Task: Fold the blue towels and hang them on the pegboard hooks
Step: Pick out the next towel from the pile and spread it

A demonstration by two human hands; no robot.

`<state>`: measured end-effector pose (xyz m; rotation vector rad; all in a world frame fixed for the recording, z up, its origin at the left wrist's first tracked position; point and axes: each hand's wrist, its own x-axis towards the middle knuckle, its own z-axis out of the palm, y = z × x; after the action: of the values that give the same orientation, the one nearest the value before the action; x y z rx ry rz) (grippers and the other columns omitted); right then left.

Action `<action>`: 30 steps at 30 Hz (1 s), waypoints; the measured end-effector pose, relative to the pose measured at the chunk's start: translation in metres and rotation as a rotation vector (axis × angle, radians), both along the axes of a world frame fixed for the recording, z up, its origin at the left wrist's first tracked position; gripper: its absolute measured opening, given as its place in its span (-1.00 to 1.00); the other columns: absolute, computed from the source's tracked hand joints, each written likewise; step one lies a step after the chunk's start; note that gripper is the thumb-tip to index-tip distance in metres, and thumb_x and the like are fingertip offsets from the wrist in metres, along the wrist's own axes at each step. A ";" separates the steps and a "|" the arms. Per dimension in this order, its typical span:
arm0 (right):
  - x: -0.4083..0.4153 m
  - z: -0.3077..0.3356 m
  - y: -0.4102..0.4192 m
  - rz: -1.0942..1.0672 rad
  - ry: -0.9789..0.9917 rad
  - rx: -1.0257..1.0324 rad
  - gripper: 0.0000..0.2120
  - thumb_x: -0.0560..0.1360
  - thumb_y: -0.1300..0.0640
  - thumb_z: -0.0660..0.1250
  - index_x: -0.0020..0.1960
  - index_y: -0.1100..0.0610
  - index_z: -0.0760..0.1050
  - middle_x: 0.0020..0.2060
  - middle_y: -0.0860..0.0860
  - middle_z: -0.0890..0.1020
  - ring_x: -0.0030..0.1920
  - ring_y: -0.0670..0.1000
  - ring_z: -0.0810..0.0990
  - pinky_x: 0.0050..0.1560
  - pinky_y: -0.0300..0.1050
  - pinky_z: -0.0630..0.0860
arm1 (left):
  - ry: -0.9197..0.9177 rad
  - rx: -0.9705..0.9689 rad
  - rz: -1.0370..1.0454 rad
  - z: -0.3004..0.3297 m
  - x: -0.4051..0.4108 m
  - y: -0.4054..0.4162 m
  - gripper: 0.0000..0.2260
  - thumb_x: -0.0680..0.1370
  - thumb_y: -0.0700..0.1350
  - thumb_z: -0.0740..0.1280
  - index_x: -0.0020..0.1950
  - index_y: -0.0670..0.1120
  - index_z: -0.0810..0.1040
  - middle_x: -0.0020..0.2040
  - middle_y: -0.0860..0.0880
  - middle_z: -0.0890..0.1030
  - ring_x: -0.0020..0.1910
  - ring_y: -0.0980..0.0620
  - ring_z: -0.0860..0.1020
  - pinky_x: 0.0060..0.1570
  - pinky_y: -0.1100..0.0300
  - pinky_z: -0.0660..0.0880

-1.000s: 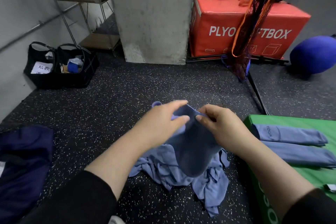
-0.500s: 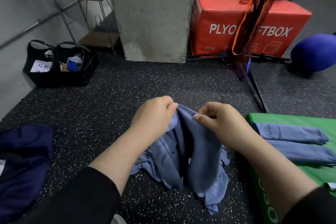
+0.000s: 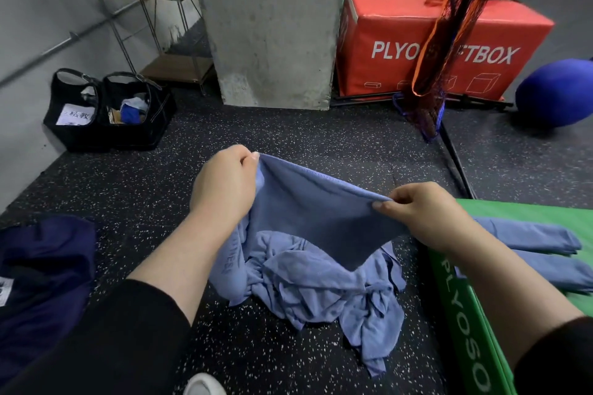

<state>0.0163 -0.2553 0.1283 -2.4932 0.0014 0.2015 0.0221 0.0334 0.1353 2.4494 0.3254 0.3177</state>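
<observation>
Above the crumpled pile (image 3: pixel 321 285), left hand (image 3: pixel 224 184) and right hand (image 3: pixel 423 215) pinch a blue towel (image 3: pixel 317 218) along its hem, apparently finding corners; next, spread it flat to fold.

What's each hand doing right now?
Left hand: grips the towel at its top edge.
Right hand: pinches the same edge.

Both hands (image 3: pixel 224 183) (image 3: pixel 426 215) raised apart, fingers apparently pinched closed.

Blue towel (image 3: pixel 317 218) spread above crumpled pile (image 3: pixel 321 292)
</observation>
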 end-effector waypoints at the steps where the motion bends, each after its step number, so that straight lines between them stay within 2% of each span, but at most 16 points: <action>1: -0.001 0.001 0.000 -0.015 0.009 0.055 -0.64 0.51 -0.06 0.46 -0.31 0.17 0.54 -0.63 -0.11 0.39 -0.58 -0.14 0.31 -0.49 -0.26 0.20 | 0.020 -0.031 -0.005 0.000 0.000 0.000 -0.71 0.66 0.04 0.24 -0.16 -0.10 0.54 -0.25 -0.02 0.58 -0.11 -0.21 0.56 -0.10 -0.03 0.51; 3: -0.004 0.003 0.003 -0.040 0.018 0.196 -0.62 0.51 -0.04 0.47 -0.34 0.17 0.49 -0.62 -0.11 0.38 -0.59 -0.16 0.27 -0.52 -0.33 0.20 | 0.086 -0.128 -0.034 0.002 -0.003 -0.005 -0.78 0.62 0.10 0.32 0.00 -0.03 0.61 -0.13 0.06 0.61 -0.02 -0.09 0.59 0.00 0.05 0.52; 5: -0.007 0.005 0.008 -0.049 0.010 0.333 -0.61 0.53 -0.02 0.45 -0.35 0.14 0.42 -0.60 -0.13 0.37 -0.57 -0.16 0.28 -0.53 -0.36 0.21 | 0.151 -0.215 -0.081 0.002 -0.006 -0.012 -0.75 0.57 0.10 0.40 0.12 -0.03 0.63 -0.02 0.05 0.64 0.03 -0.03 0.60 0.08 0.06 0.55; 7: -0.010 0.004 0.014 -0.060 0.034 0.475 -0.64 0.53 -0.04 0.45 -0.31 0.12 0.44 -0.52 -0.08 0.47 -0.48 -0.12 0.40 -0.43 -0.32 0.34 | 0.167 -0.298 -0.138 -0.002 -0.006 -0.018 -0.83 0.56 0.00 0.44 0.02 -0.07 0.69 -0.07 -0.07 0.70 -0.09 -0.02 0.62 -0.06 0.12 0.56; 9: -0.011 0.001 0.019 -0.075 0.089 0.610 -0.67 0.53 -0.06 0.45 -0.27 0.12 0.48 -0.41 0.03 0.53 -0.36 -0.03 0.51 -0.28 -0.15 0.50 | 0.163 -0.383 -0.162 -0.007 -0.008 -0.024 -0.84 0.56 -0.06 0.43 -0.09 -0.13 0.70 -0.15 -0.15 0.70 -0.24 -0.02 0.55 -0.21 0.17 0.45; 11: -0.011 0.000 0.025 -0.076 0.151 0.717 -0.74 0.55 0.02 0.43 -0.22 0.14 0.53 -0.33 0.08 0.55 -0.30 0.02 0.54 -0.21 -0.07 0.59 | 0.126 -0.476 -0.145 -0.009 -0.010 -0.031 -0.75 0.55 -0.03 0.42 -0.12 -0.22 0.66 -0.24 -0.13 0.60 -0.28 0.01 0.44 -0.22 0.14 0.36; 13: -0.012 0.002 0.032 -0.074 0.197 0.781 -0.82 0.61 0.13 0.36 -0.13 0.19 0.58 -0.28 0.10 0.59 -0.30 -0.01 0.56 -0.20 -0.13 0.62 | 0.083 -0.516 -0.156 -0.010 -0.012 -0.038 -0.70 0.56 -0.01 0.41 -0.12 -0.26 0.62 -0.29 -0.07 0.48 -0.29 0.04 0.36 -0.23 0.13 0.28; 17: -0.015 0.003 0.045 -0.120 0.266 0.891 -0.79 0.67 0.24 0.22 -0.03 0.23 0.62 -0.15 0.20 0.70 -0.17 0.06 0.68 -0.12 -0.08 0.66 | 0.008 -0.537 -0.186 -0.011 -0.018 -0.050 -0.75 0.59 -0.02 0.41 -0.14 -0.20 0.65 -0.30 -0.05 0.48 -0.29 0.07 0.36 -0.24 0.12 0.28; 20: -0.018 0.002 0.051 -0.105 0.258 0.853 -0.79 0.65 0.25 0.24 0.00 0.31 0.63 -0.05 0.30 0.70 -0.10 0.11 0.70 -0.06 -0.05 0.67 | -0.013 -0.512 -0.190 -0.010 -0.022 -0.059 -0.72 0.59 0.02 0.39 -0.14 -0.19 0.66 -0.33 -0.04 0.48 -0.32 0.07 0.36 -0.32 0.08 0.32; 22: -0.021 0.001 0.054 -0.081 0.250 0.833 -0.79 0.64 0.25 0.26 0.00 0.32 0.65 -0.05 0.31 0.70 -0.10 0.11 0.71 -0.09 -0.10 0.65 | -0.007 -0.434 -0.194 -0.009 -0.025 -0.064 -0.71 0.60 0.01 0.39 -0.13 -0.21 0.66 -0.36 -0.08 0.49 -0.35 0.07 0.34 -0.35 0.05 0.32; 24: -0.023 0.001 0.057 -0.078 0.245 0.820 -0.79 0.64 0.25 0.28 -0.01 0.31 0.67 -0.07 0.29 0.72 -0.13 0.09 0.71 -0.12 -0.15 0.64 | -0.007 -0.384 -0.199 -0.008 -0.029 -0.069 -0.72 0.59 0.01 0.40 -0.12 -0.19 0.69 -0.30 -0.13 0.60 -0.34 0.02 0.46 -0.26 0.03 0.41; 26: -0.024 0.001 0.061 -0.076 0.256 0.812 -0.78 0.64 0.25 0.28 -0.01 0.32 0.67 -0.07 0.31 0.71 -0.15 0.09 0.69 -0.10 -0.14 0.66 | -0.018 -0.369 -0.199 -0.006 -0.032 -0.071 -0.78 0.59 0.00 0.41 -0.09 -0.11 0.75 -0.18 -0.05 0.68 -0.15 -0.01 0.60 -0.09 0.03 0.49; 28: -0.025 0.001 0.064 -0.074 0.270 0.840 -0.77 0.64 0.26 0.25 -0.01 0.34 0.66 -0.08 0.34 0.69 -0.14 0.11 0.66 0.01 -0.04 0.69 | -0.020 -0.349 -0.213 -0.004 -0.032 -0.073 -0.82 0.59 -0.01 0.41 -0.06 -0.06 0.77 -0.14 -0.03 0.67 -0.05 -0.02 0.60 -0.02 0.01 0.49; 30: -0.025 0.003 0.068 -0.087 0.302 0.936 -0.73 0.65 0.29 0.20 -0.04 0.32 0.66 -0.15 0.29 0.69 -0.11 0.12 0.63 0.13 0.07 0.65 | -0.012 -0.324 -0.252 -0.004 -0.032 -0.074 -0.83 0.58 0.03 0.41 -0.01 0.01 0.78 -0.11 -0.02 0.66 -0.05 0.00 0.61 0.00 0.00 0.49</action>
<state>-0.0087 -0.1871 0.1311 -1.5131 0.1139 0.4254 -0.0101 -0.0407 0.1316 2.1373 0.0541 0.1563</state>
